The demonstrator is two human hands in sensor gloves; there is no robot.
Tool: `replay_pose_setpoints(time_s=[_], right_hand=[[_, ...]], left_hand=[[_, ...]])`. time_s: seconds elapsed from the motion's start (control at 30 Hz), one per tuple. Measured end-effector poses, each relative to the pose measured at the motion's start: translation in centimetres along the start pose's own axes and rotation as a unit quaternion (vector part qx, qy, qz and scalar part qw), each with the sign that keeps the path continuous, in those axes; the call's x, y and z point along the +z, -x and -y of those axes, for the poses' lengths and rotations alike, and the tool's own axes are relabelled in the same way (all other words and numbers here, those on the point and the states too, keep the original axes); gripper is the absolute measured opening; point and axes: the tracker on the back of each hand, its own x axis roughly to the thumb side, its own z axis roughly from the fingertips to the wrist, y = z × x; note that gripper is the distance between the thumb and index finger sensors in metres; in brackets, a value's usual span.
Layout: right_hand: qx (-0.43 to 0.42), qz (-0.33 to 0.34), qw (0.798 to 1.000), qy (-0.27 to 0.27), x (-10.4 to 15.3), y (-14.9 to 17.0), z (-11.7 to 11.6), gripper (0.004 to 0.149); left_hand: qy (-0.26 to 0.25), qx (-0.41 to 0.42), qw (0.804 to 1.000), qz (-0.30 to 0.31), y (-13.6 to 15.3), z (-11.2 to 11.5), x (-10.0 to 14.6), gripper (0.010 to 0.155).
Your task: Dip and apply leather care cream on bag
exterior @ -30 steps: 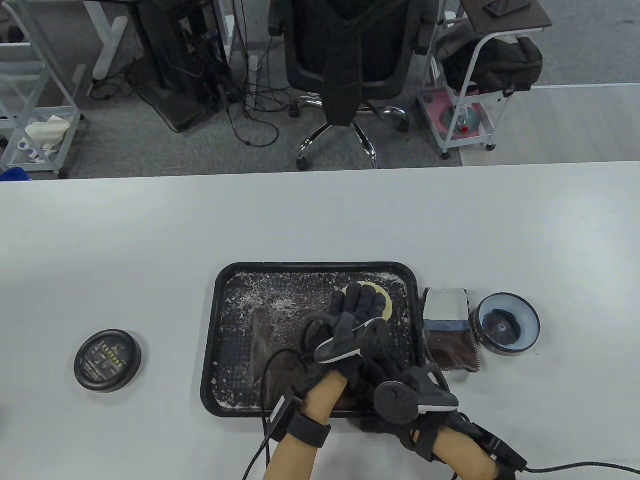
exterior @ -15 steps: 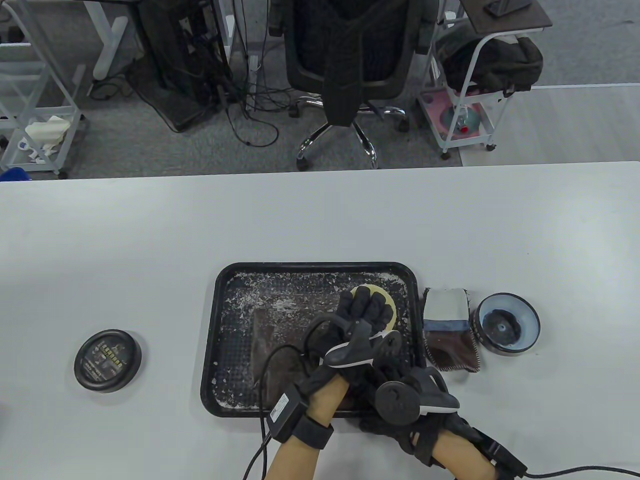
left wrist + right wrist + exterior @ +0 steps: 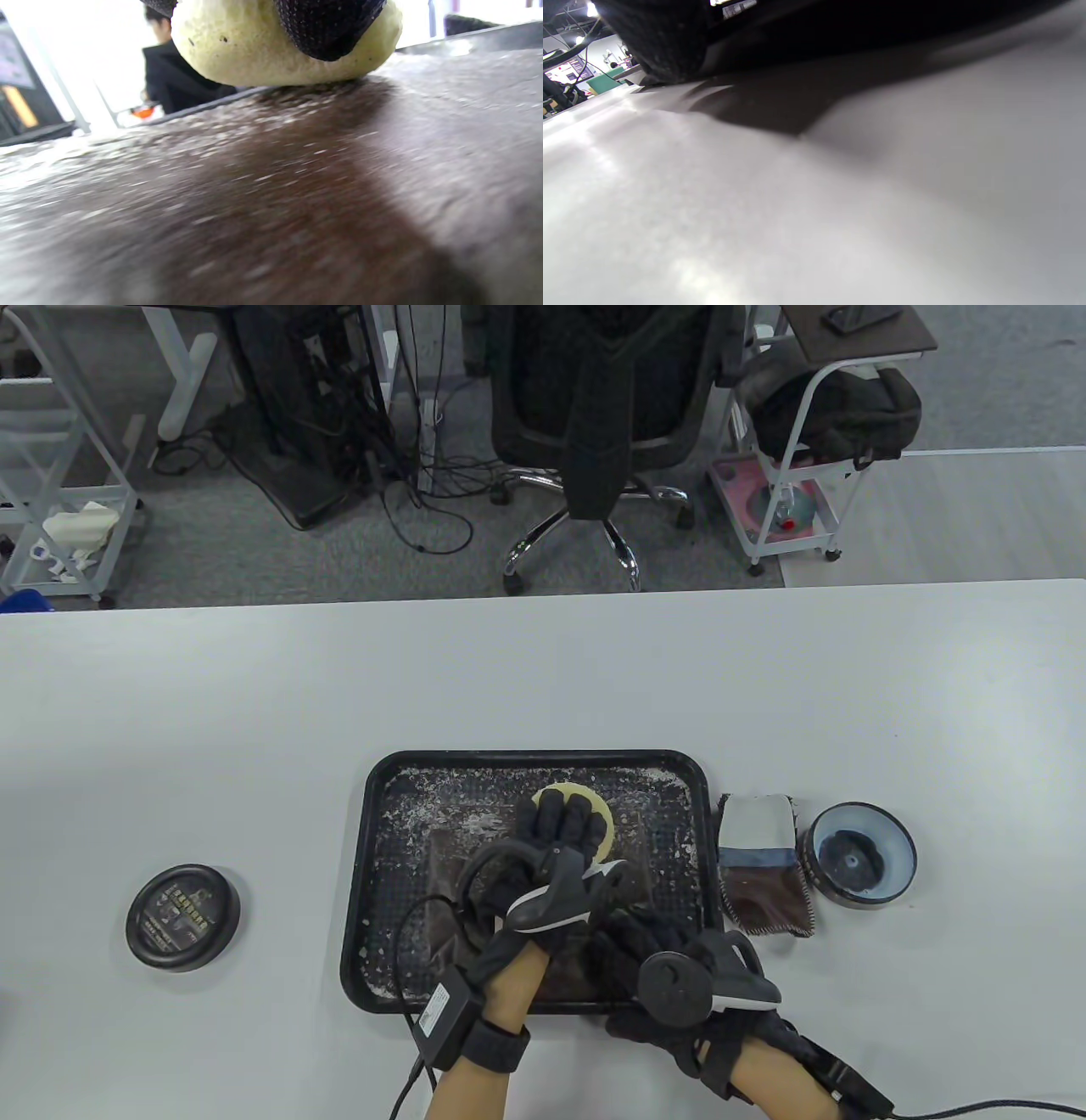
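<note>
Two hands are kept on the brown bag lying in the tray: a yellow sponge is pinched in the left hand, seemingly for spreading cream, while the right hand, grip unclear, apparently steadies it.

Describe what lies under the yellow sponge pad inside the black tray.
The sponge pad rests on the brown leather bag, gripped by the left hand. The contact patch itself is hidden.

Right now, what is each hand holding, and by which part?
Left hand holds the round yellow sponge from above, fingers draped over its top, pressing it onto the brown bag. Right hand's grip cannot be told.
</note>
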Motion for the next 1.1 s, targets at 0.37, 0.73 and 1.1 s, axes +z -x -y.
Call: replay_pose_setpoints(time_s=[0.37,0.73,1.1], right_hand=[[0.055,0.017,0.998,0.035,0.3,-0.9,0.7,0.082],[0.010,0.017,0.999,0.039,0.9,-0.5,1.3,0.079],[0.003,-0.004,1.000,0.000,0.8,-0.2,1.0,0.079]], left_hand=[[0.049,-0.008,0.994,-0.094,5.0,1.1,1.5,0.058],[0.063,0.014,0.979,-0.193,7.1,1.1,2.1,0.059],[0.119,-0.040,0.954,-0.272,8.3,1.8,2.4,0.059]])
